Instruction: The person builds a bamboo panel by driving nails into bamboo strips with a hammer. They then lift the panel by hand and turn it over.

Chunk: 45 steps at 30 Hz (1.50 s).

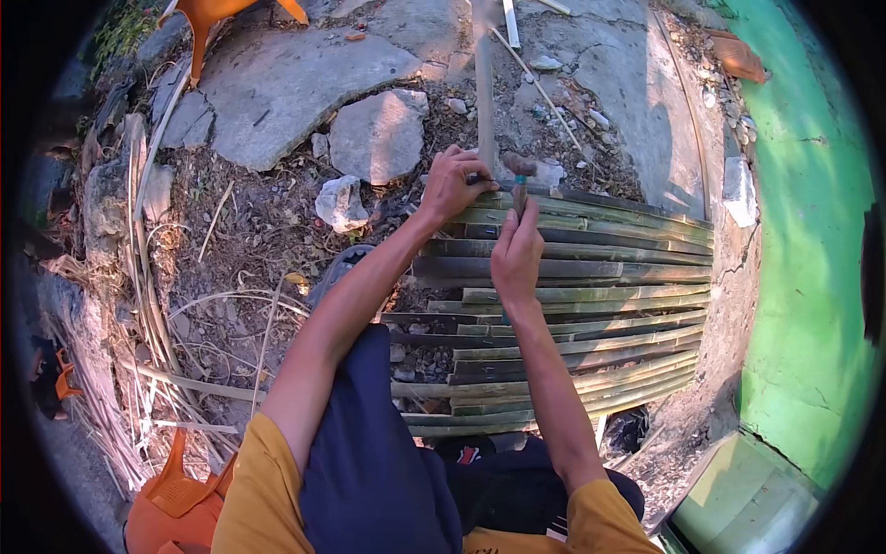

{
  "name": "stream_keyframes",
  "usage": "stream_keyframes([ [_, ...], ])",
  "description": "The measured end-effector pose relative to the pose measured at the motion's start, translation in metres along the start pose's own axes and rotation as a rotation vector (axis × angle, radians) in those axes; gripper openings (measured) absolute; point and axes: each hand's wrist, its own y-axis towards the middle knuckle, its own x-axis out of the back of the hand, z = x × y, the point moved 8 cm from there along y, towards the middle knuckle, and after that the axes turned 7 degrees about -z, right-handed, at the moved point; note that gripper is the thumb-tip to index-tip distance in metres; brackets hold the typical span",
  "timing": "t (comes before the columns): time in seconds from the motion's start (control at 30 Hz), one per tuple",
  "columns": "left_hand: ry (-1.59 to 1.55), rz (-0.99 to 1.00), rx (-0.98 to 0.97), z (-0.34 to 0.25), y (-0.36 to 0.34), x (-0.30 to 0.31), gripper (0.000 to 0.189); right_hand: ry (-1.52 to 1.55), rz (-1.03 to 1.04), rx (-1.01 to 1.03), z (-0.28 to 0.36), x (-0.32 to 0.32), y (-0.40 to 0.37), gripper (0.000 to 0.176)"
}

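Observation:
My right hand [518,254] is closed round the handle of a hammer [519,166], whose head is up near the far edge of a panel of split bamboo strips [554,270]. Just left of the hammer head, my left hand [452,185] is closed at the far end of the strips, its fingertips pinched together beside an upright wooden pole [484,102]. What is between those fingertips is too small to make out. The bamboo strips lie side by side in front of me, green and dark brown.
Broken concrete slabs [378,137] and a white rock [341,204] lie beyond my left arm. Thin bamboo offcuts [148,305] are piled at the left. An orange chair [175,503] stands at the lower left. A green wall [812,231] rises on the right.

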Motion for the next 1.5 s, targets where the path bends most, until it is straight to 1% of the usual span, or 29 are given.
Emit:
stream_keyframes([
  [0.07, -0.031, 0.001, -0.013, -0.001, 0.002, -0.001, 0.024, -0.032, -0.006, 0.019, -0.007, -0.001, -0.001, 0.035],
  [0.17, 0.018, 0.013, 0.02, 0.004, 0.003, -0.003, 0.024, -0.034, 0.064, -0.027, -0.005, -0.003, 0.004, 0.034],
  [0.23, 0.021, -0.005, -0.013, 0.001, 0.0, -0.002, 0.024, 0.027, 0.045, -0.113, 0.013, 0.013, 0.01, 0.033],
  [0.33, 0.02, 0.009, -0.001, 0.002, 0.0, -0.003, 0.024, 0.043, 0.017, -0.09, 0.015, 0.013, 0.007, 0.033],
  [0.37, 0.019, 0.007, -0.004, 0.001, 0.001, -0.002, 0.024, 0.044, 0.014, -0.087, 0.007, 0.01, 0.005, 0.033],
  [0.43, -0.006, 0.005, -0.009, 0.002, 0.001, -0.002, 0.025, -0.08, 0.156, -0.127, -0.016, -0.011, -0.002, 0.032],
  [0.53, 0.032, 0.006, -0.013, -0.001, 0.001, -0.001, 0.024, -0.094, 0.176, -0.165, -0.017, -0.009, -0.001, 0.032],
  [0.63, 0.028, 0.006, -0.026, -0.004, 0.002, 0.001, 0.019, -0.095, 0.161, -0.131, -0.015, -0.01, -0.002, 0.034],
  [0.77, 0.047, 0.0, -0.038, -0.009, 0.003, 0.005, 0.019, -0.122, 0.145, -0.125, -0.018, -0.01, -0.003, 0.035],
  [0.83, 0.026, 0.021, -0.005, -0.006, 0.003, 0.004, 0.018, -0.115, 0.144, -0.14, -0.019, -0.011, -0.003, 0.035],
  [0.97, -0.005, 0.001, -0.008, -0.003, 0.002, 0.003, 0.017, -0.085, 0.138, -0.11, -0.016, -0.011, -0.003, 0.035],
  [1.03, -0.032, 0.026, 0.021, 0.001, 0.003, 0.0, 0.017, -0.1, 0.146, -0.15, -0.019, -0.011, -0.003, 0.035],
  [1.17, -0.01, 0.02, 0.011, -0.001, 0.003, 0.001, 0.019, -0.101, 0.152, -0.125, -0.018, -0.011, -0.003, 0.034],
  [1.23, 0.012, 0.041, 0.043, 0.0, 0.003, 0.001, 0.018, -0.107, 0.152, -0.14, -0.017, -0.01, -0.003, 0.034],
  [1.37, 0.001, 0.066, 0.037, -0.001, 0.005, -0.002, 0.019, -0.096, 0.162, -0.153, -0.017, -0.011, -0.002, 0.035],
  [1.43, -0.016, 0.069, 0.022, 0.002, 0.005, -0.005, 0.027, -0.09, 0.147, -0.14, -0.019, -0.011, -0.002, 0.035],
  [1.5, -0.014, 0.069, 0.005, 0.002, 0.004, -0.008, 0.027, -0.078, 0.161, -0.152, -0.017, -0.009, 0.001, 0.034],
])
